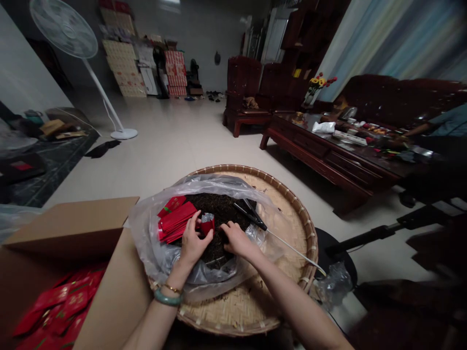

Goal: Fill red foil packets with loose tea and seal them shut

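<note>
In my left hand [193, 238] is a small red packet [207, 226], held upright with its clear inner lining showing at the top. My right hand [235, 238] is just right of it, fingers curled down at the dark dried leaves [222, 206]; what its fingertips hold, if anything, is hidden. The leaves lie in a large clear plastic bag [146, 218] with its mouth spread wide. A stack of flat red packets [178, 221] rests on them at the left. To the right lies a black-handled heat sealer [251, 214] with a white cord [297, 253].
The bag sits on a round woven bamboo tray [255, 306]. At left stands an open cardboard box [124, 272] holding red packets [62, 306]. A dark wooden table [310, 138], a standing fan [105, 97] and a person's sleeve [450, 121] are farther off.
</note>
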The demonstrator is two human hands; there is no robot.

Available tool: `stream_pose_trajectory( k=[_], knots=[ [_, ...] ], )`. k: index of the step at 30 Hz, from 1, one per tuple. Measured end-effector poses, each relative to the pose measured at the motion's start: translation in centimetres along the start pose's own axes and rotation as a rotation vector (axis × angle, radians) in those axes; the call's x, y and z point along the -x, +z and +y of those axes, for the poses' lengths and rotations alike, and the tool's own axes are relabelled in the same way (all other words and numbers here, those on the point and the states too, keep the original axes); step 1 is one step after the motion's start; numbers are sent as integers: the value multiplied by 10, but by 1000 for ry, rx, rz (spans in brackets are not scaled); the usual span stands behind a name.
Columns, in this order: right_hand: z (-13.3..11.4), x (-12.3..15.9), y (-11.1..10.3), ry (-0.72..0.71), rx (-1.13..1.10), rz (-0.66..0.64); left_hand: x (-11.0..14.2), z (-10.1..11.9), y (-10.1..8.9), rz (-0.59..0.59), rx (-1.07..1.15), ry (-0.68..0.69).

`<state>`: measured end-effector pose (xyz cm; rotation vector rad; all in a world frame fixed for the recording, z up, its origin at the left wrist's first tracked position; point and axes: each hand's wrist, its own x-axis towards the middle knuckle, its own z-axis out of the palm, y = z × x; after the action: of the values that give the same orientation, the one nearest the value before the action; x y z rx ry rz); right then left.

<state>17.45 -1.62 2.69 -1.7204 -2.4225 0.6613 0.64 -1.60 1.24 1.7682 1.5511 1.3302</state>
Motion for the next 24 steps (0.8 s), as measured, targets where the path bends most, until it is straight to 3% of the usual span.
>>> stream_pose_trajectory(
  k=[7, 13, 20, 24],
  knots=[
    [6, -5, -2, -9, -122, 109, 2, 2, -2, -19, -57, 67],
    [20, -12, -9, 58, -614, 268, 3, 2, -3, 5, -94, 94],
    [20, -18, -9, 342, -1663, 30, 3, 1, -2, 27, -76, 87],
    [17, -16, -15, 416, -2005, -131, 3, 1, -3, 30, -81, 75]
  ],
)
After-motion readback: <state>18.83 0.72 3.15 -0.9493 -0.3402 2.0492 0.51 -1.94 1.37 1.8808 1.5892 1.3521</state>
